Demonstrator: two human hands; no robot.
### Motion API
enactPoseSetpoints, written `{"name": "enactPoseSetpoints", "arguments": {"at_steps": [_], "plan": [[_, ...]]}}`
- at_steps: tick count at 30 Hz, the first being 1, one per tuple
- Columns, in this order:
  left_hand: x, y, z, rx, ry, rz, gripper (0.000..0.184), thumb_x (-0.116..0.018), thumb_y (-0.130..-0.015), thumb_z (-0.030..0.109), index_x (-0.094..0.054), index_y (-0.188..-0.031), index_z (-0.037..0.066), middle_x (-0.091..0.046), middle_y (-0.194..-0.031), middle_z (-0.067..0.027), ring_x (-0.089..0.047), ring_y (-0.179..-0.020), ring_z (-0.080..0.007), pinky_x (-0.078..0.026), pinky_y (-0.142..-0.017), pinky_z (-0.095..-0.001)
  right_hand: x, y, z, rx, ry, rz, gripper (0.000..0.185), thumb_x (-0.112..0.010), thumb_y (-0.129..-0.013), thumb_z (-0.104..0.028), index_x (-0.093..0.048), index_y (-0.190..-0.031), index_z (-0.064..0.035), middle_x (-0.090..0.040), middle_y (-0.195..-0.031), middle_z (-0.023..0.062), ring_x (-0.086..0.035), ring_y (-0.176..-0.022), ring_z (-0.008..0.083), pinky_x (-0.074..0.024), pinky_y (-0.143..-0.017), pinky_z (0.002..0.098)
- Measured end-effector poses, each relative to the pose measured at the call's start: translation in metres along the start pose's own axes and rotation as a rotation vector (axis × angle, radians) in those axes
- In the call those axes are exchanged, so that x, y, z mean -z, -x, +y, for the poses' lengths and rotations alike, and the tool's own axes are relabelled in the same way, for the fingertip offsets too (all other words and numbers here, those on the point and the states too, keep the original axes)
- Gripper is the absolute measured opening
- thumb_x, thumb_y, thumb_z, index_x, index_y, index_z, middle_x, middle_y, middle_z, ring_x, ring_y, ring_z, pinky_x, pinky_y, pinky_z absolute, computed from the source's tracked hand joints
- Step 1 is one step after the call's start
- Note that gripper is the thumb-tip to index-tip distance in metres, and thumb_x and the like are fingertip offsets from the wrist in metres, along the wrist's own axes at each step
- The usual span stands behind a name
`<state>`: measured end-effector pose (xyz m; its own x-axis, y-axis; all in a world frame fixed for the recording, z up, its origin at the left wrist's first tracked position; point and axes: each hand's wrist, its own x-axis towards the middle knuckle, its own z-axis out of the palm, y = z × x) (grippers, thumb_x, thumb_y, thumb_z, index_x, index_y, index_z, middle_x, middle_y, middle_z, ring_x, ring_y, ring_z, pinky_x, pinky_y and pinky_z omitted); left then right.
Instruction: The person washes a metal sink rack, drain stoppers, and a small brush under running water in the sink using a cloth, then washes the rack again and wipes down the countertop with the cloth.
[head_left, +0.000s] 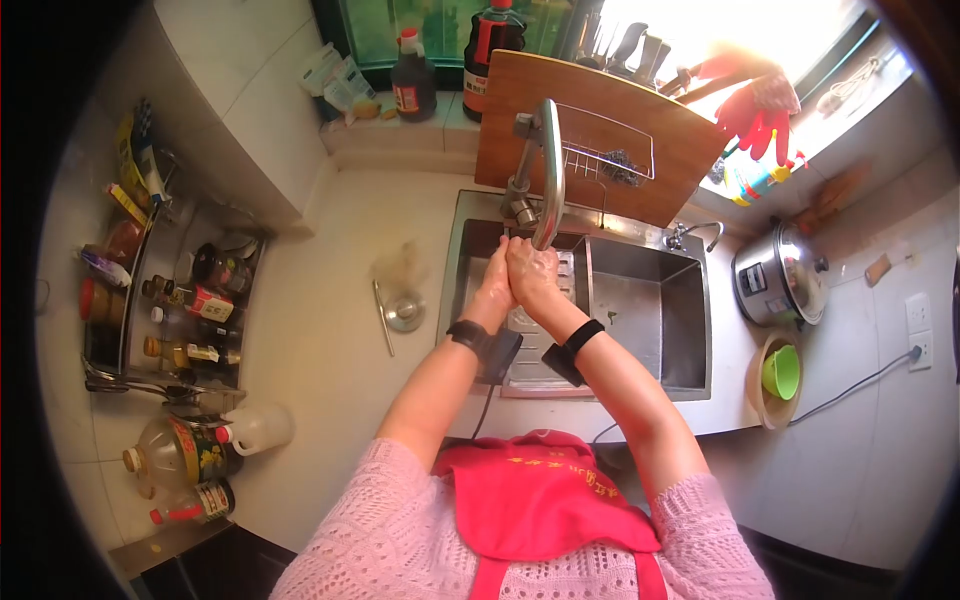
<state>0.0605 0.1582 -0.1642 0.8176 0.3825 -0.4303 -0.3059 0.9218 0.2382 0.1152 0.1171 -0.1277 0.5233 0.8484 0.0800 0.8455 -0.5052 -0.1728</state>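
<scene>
Your fingers point(517, 248) press together, wet and partly curled; whether they clasp anything between them, I can't tell. Left hand point(490, 287) meets right hand point(534, 272) just by the tap point(553, 165), which arches over the sink's left basin. The sink point(650, 320) sits in a pale surface point(335, 290), with a round metal piece point(405, 311) to the left. Behind, a board point(510, 120) leans upright; bottles point(205, 302) crowd the left, a cooker point(765, 278) the right, near a green bowl point(783, 372).
</scene>
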Motion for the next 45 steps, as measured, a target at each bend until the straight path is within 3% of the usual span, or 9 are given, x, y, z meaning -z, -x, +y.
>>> {"name": "enactPoseSetpoints", "arguments": {"at_steps": [10, 17, 21, 30, 31, 32, 33, 40, 45], "plan": [[0.005, 0.007, -0.015, -0.104, -0.023, 0.255, 0.029, -0.044, -0.099, 0.039, -0.054, -0.095, 0.011, -0.059, -0.085, -0.0026, -0.058, -0.080, -0.0165, -0.050, -0.071, -0.0332, 0.001, 0.029, 0.032, -0.047, -1.315, -0.392, 0.050, -0.051, -0.094, -0.034, -0.047, -0.133, -0.0037, -0.056, -0.127, 0.0193, -0.051, -0.121, 0.0305, -0.0392, -0.100, 0.0352], [0.007, 0.010, -0.012, -0.230, 0.001, 0.213, 0.019, -0.049, -0.097, 0.023, -0.055, -0.111, 0.012, -0.059, -0.094, -0.0040, -0.058, -0.088, -0.0192, -0.049, -0.082, -0.0330, 0.001, 0.053, 0.007, 0.043, -1.039, -0.166, 0.064, -0.030, -0.099, -0.047, -0.024, -0.147, -0.0034, -0.033, -0.147, 0.0157, -0.029, -0.137, 0.0278, -0.0217, -0.112, 0.0320], [-0.032, 0.045, -0.044, -0.293, -0.081, -0.077, 0.030, -0.046, -0.099, 0.031, -0.055, -0.119, 0.009, -0.057, -0.118, -0.0060, -0.053, -0.111, -0.0189, -0.041, -0.099, -0.0344, 0.007, 0.025, 0.035, -0.404, -1.463, -0.354, 0.065, -0.029, -0.099, -0.047, -0.023, -0.147, -0.0040, -0.034, -0.147, 0.0152, -0.031, -0.135, 0.0284, -0.0215, -0.111, 0.0326], [0.024, 0.022, -0.017, -0.248, -0.228, 0.099, 0.044, -0.050, -0.092, 0.056, -0.056, -0.103, 0.014, -0.056, -0.094, -0.0011, -0.053, -0.087, -0.0162, -0.047, -0.076, -0.0309, 0.024, 0.059, -0.022, -0.250, -1.324, -0.252, 0.064, -0.031, -0.100, -0.047, -0.026, -0.146, -0.0017, -0.023, -0.153, 0.0164, -0.020, -0.142, 0.0255, -0.0148, -0.115, 0.0308], [0.022, 0.024, -0.023, -0.184, -0.238, 0.136, 0.035, -0.055, -0.092, 0.047, -0.056, -0.100, 0.013, -0.057, -0.094, -0.0008, -0.053, -0.089, -0.0145, -0.046, -0.080, -0.0306, -0.011, 0.046, -0.004, -0.284, -1.420, -0.269, 0.066, -0.031, -0.100, -0.049, -0.028, -0.145, -0.0008, -0.024, -0.153, 0.0150, -0.025, -0.140, 0.0228, -0.0194, -0.113, 0.0300], [-0.005, 0.035, -0.033, -0.122, -0.077, 0.095, 0.029, -0.056, -0.094, 0.039, -0.058, -0.101, 0.011, -0.058, -0.096, -0.0009, -0.054, -0.092, -0.0130, -0.046, -0.084, -0.0297, -0.011, 0.037, 0.007, -0.501, -1.441, -0.251, 0.063, -0.038, -0.095, -0.056, -0.055, -0.119, -0.0008, -0.061, -0.113, 0.0167, -0.058, -0.108, 0.0242, -0.0459, -0.090, 0.0333], [-0.009, 0.036, -0.044, -0.203, -0.108, 0.058, 0.030, -0.054, -0.095, 0.039, -0.058, -0.105, 0.011, -0.058, -0.097, -0.0007, -0.054, -0.093, -0.0128, -0.045, -0.086, -0.0296, -0.007, 0.025, 0.016, -0.537, -1.606, -0.261, 0.062, -0.034, -0.098, -0.053, -0.043, -0.132, -0.0011, -0.049, -0.129, 0.0160, -0.047, -0.121, 0.0229, -0.0358, -0.100, 0.0319], [0.000, 0.040, -0.008, -0.187, -0.192, 0.140, 0.040, -0.042, -0.098, 0.047, -0.056, -0.110, 0.011, -0.057, -0.094, -0.0009, -0.055, -0.089, -0.0154, -0.048, -0.075, -0.0325, 0.014, 0.059, -0.016, -0.146, -1.338, -0.215, 0.065, -0.029, -0.099, -0.046, -0.022, -0.148, -0.0052, -0.022, -0.154, 0.0120, -0.018, -0.143, 0.0250, -0.0146, -0.114, 0.0331], [-0.027, 0.042, -0.031, -0.139, -0.015, -0.059, 0.031, -0.048, -0.099, 0.024, -0.048, -0.127, 0.011, -0.058, -0.103, -0.0019, -0.056, -0.093, -0.0173, -0.048, -0.080, -0.0350, 0.046, 0.025, 0.017, -0.247, -0.279, -0.265, 0.061, -0.040, -0.096, -0.041, -0.030, -0.143, -0.0031, -0.027, -0.149, 0.0210, -0.028, -0.136, 0.0385, -0.0280, -0.110, 0.0386]]}}
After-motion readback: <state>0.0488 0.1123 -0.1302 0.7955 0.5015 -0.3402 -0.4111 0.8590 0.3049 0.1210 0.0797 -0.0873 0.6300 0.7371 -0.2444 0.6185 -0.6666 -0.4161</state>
